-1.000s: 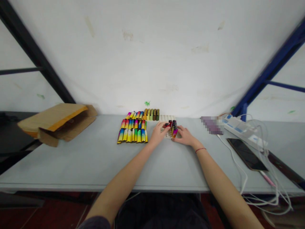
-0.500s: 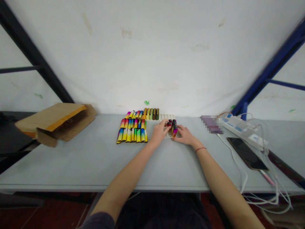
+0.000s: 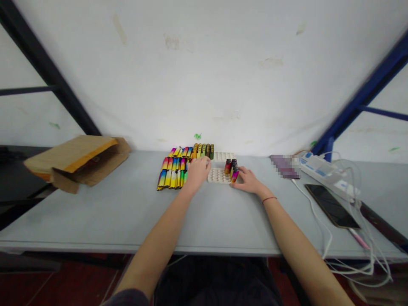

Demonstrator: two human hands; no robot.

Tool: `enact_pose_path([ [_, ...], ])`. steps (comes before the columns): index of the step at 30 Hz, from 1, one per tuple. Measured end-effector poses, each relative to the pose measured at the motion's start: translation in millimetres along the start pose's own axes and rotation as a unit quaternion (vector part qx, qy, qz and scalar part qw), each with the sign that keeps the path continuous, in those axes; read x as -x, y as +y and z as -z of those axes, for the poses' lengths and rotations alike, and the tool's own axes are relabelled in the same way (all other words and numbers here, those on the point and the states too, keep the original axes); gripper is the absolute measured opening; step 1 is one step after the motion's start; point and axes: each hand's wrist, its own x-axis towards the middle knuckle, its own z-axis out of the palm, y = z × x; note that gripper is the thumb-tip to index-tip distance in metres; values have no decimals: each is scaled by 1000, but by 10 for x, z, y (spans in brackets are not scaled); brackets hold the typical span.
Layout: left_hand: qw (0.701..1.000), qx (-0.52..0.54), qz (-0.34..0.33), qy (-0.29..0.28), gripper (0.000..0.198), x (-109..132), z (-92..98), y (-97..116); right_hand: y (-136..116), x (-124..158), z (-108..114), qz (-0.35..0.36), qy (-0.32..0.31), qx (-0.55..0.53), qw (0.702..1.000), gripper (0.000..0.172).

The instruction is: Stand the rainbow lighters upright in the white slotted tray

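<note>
A white tray with rows of round holes (image 3: pixel 218 175) lies before me on the table. Several small dark-capped tubes with shiny coloured sides (image 3: pixel 235 175) stand at its right end. My right hand (image 3: pixel 249 182) is around that end, thumb at the front corner and fingers behind, steadying the tray. My left hand (image 3: pixel 198 173) is left of the tray, over the right edge of the flat rows of shiny multicoloured tubes (image 3: pixel 172 179). Its fingers are curled together, and whatever they hold is hidden. Just behind it stand yellow and green tubes with dark tops (image 3: pixel 204 150).
A second white holed tray (image 3: pixel 224 156) lies at the back by the wall. An open brown cardboard package (image 3: pixel 76 159) is at the left. On the right are a black phone (image 3: pixel 331 206), a power strip (image 3: pixel 328 174) and tangled white cables (image 3: pixel 314 208).
My left hand has moved left from the tray to the coloured tubes, uncovering the tray's left part. My right hand has stayed at the tray's right end.
</note>
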Motion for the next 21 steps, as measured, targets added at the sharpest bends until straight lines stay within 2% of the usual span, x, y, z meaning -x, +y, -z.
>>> enact_pose_path([
  [4, 992, -61, 112, 12, 33, -70, 226, -322, -26, 5, 24, -2, 0, -3, 1000, 73],
  [7, 984, -70, 162, -1, 34, -89, 239, -463, -37, 9, 31, -1, 0, -4, 1000, 72],
  [16, 977, -113, 176, 28, 44, -96, -65, -360, -30, 8, 30, 9, 5, -4, 1000, 72],
  [21, 976, -128, 172, 25, 41, -129, -124, -365, -46, 15, 38, 0, 4, -3, 1000, 73],
])
